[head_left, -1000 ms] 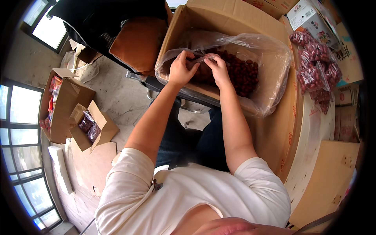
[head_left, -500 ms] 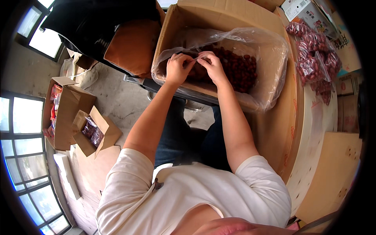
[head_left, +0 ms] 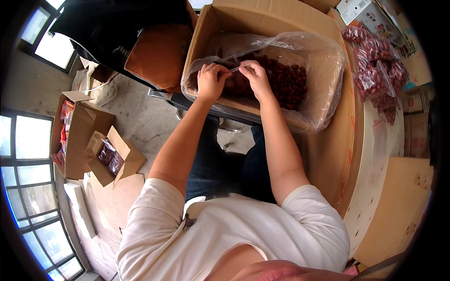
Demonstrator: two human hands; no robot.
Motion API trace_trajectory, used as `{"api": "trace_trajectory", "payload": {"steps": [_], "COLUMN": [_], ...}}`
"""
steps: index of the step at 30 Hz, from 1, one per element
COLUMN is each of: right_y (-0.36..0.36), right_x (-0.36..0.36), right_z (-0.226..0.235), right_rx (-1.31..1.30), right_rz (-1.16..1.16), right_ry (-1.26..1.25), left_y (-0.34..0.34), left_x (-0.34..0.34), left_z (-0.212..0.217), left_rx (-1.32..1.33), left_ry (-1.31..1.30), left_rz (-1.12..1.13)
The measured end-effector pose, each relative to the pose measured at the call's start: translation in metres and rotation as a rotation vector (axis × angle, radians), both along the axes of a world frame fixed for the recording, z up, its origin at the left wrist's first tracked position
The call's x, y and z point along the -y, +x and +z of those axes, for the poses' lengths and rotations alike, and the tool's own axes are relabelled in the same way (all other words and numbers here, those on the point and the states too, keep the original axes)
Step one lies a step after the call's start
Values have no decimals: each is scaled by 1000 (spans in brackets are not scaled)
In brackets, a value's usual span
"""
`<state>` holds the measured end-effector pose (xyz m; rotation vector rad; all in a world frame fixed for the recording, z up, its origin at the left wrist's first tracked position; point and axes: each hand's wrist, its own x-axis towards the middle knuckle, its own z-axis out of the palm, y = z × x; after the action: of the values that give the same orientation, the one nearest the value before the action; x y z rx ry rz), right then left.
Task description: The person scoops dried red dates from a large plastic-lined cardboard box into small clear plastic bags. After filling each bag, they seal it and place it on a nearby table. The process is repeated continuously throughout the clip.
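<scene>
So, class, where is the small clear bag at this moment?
In the head view, upper centre: the small clear bag is pinched between left hand and right hand, above the lined cardboard box.

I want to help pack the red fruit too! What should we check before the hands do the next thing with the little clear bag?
1. Both hands on the small clear bag: ok, left hand and right hand pinch its top edge between them.
2. Bag held over the big cardboard box: ok, so drops would likely land inside.
3. Red fruit within reach: ok, a heap lies in the plastic liner.
4. Small bag filled or sealed: cannot tell, the fingers hide it.
5. Finished packets out of the way: ok, piled to the right on the table.
</scene>
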<state>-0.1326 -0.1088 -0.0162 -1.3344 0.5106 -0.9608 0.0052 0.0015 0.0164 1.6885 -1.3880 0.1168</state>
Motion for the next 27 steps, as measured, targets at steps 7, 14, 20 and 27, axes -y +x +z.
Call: {"api": "trace_trajectory", "payload": {"steps": [7,14,20,27], "right_y": [0,-3,-4,-7], "right_x": [0,3,3,2], "right_z": [2,0,1,7], "right_rx": [-17,-10,29,30], "right_rz": [-30,-62,-90,-125], "right_ry": [42,138,174,228], "left_y": [0,1,0,2], "left_x": [1,-2,-1,-1], "left_z": [-3,-4,-2,-4], "left_rx": [-92,-15,-40,-19], "left_ry": [33,52,2,24], "left_rz": [5,61,47,65]}}
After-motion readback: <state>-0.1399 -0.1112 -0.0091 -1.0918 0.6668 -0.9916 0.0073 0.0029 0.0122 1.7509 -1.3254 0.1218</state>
